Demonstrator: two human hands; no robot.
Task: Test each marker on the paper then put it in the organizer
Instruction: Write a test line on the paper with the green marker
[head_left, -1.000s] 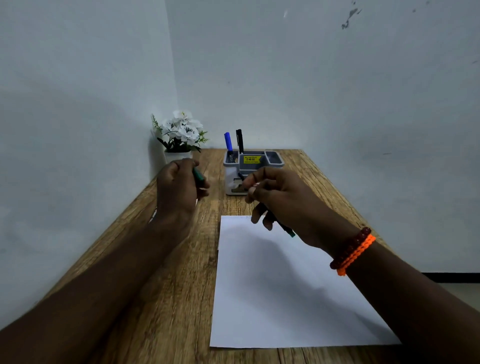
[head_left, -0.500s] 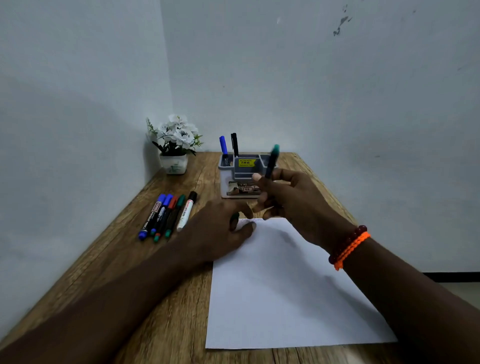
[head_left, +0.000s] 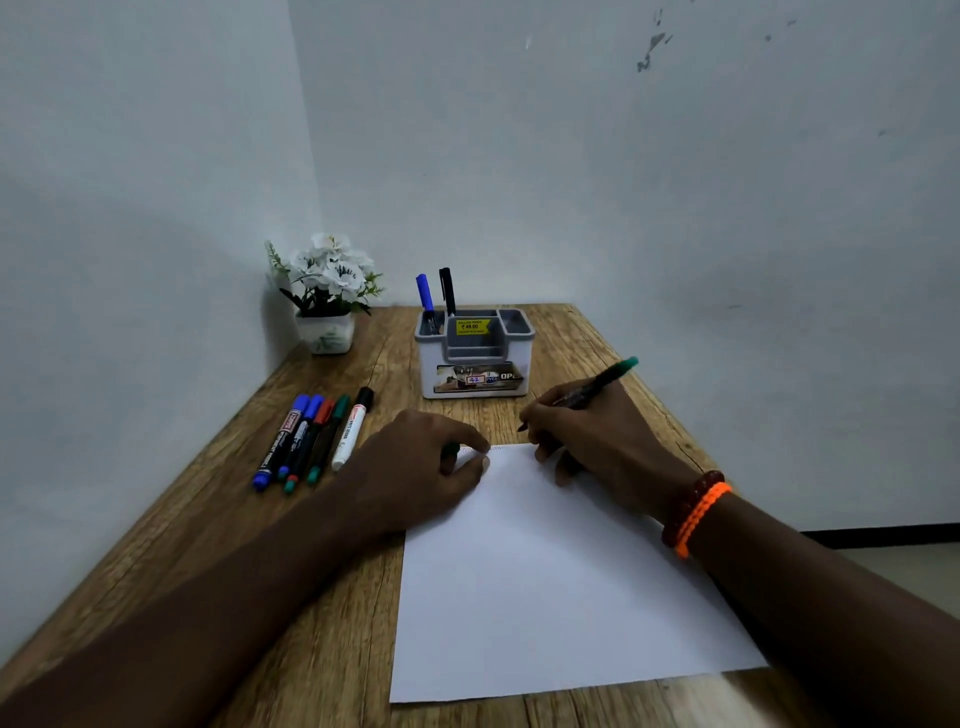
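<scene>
A white sheet of paper (head_left: 545, 582) lies on the wooden table. My right hand (head_left: 592, 441) grips an uncapped green marker (head_left: 597, 387), tip down just above the paper's far edge. My left hand (head_left: 421, 462) rests on the paper's far left corner and holds the green cap (head_left: 449, 454) in its curled fingers. Several capped markers (head_left: 311, 439) lie side by side on the table to the left. The grey and white organizer (head_left: 475, 353) stands behind the paper, with a blue marker (head_left: 425, 293) and a black marker (head_left: 447, 288) upright in its left compartment.
A small white pot of white flowers (head_left: 327, 296) sits in the far left corner against the wall. Walls close in the table (head_left: 311, 639) on the left and at the back. The table's right edge drops off beside my right forearm.
My right hand has lowered the green marker from upright in the air to a writing angle at the paper's far edge. My left hand has stayed on the paper's corner with the cap.
</scene>
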